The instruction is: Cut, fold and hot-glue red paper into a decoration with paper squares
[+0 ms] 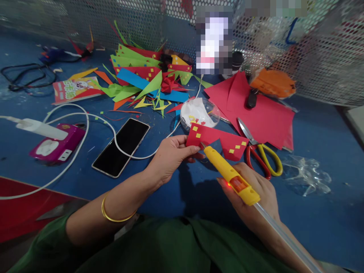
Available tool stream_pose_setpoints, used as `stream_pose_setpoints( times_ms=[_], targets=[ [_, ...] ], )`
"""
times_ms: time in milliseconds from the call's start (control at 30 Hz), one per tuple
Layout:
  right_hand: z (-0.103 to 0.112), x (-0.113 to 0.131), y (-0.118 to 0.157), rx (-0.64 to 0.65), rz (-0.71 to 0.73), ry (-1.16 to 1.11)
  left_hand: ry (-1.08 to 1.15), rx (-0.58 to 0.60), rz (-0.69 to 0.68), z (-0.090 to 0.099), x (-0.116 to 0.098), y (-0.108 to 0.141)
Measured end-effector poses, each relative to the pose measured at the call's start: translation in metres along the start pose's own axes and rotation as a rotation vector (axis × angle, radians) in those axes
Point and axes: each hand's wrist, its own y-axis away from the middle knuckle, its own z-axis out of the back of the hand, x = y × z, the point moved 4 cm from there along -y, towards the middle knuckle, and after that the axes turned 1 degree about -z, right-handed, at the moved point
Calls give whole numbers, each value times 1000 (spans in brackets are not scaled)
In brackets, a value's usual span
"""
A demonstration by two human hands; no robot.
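My left hand (173,153) pinches the left end of a cut red paper piece (210,134) that carries small yellow squares at both ends and a notch in its lower edge. In my right hand (256,185) is a yellow hot glue gun (224,167), a clear glue stick running out of its back and a small red light lit on its side. The nozzle is at the paper's left part, close to my left thumb; whether it touches cannot be told. Behind the paper stands a clear round dish (199,113) with white paper and small yellow and red bits.
Scissors (256,151) with red and yellow handles lie at right, by red paper sheets (264,121) and crumpled clear plastic (308,174). At left are a phone (122,148), a white cable, and a purple power socket (61,144). Coloured paper pieces (139,76) pile up behind.
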Motion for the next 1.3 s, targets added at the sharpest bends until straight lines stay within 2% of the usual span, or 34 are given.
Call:
stream_pose_setpoints(
  times_ms=[1300],
  targets=[
    [1, 0, 1, -3, -11, -26, -37, -10, 8, 0, 0, 1]
  ],
)
